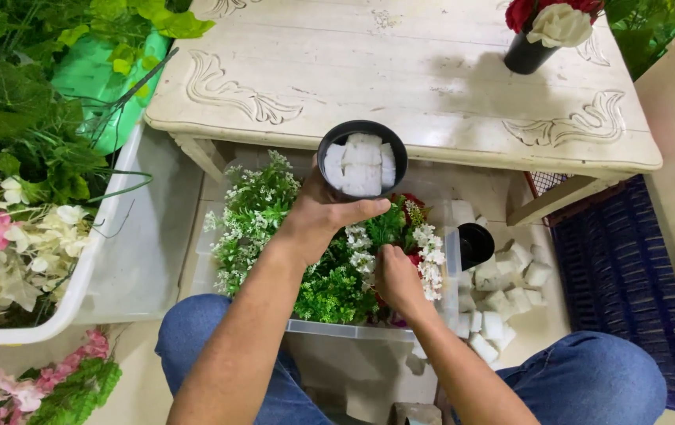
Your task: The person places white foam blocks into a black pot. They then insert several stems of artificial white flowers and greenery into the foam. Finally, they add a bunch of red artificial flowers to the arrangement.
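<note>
Left hand (318, 216) wrapped round a small black pot (362, 157), held up over the clear plastic bin (330, 327) just in front of the near edge of the white carved counter (400, 79); pot packed with white foam blocks (361, 165), filled to the rim. Right hand (395, 277) down among the artificial greenery and small white flowers (337, 260) in the clear bin, fingers closed into the stems; exactly what is gripped cannot be told. Red blooms showing behind the foliage. Second black pot (475, 244), empty, just right of the bin, beside a loose heap of white foam cubes (499, 303) on the floor. Third black pot (528, 53) on the far right of the counter, holding a red and a white flower. Large white tub (109, 267) at left, full of pale flowers and leaves, wall close to the bin. Blue crate (621, 275) at right under the counter corner. Knees in jeans bracketing the bin; open room mostly on the counter's bare middle
</note>
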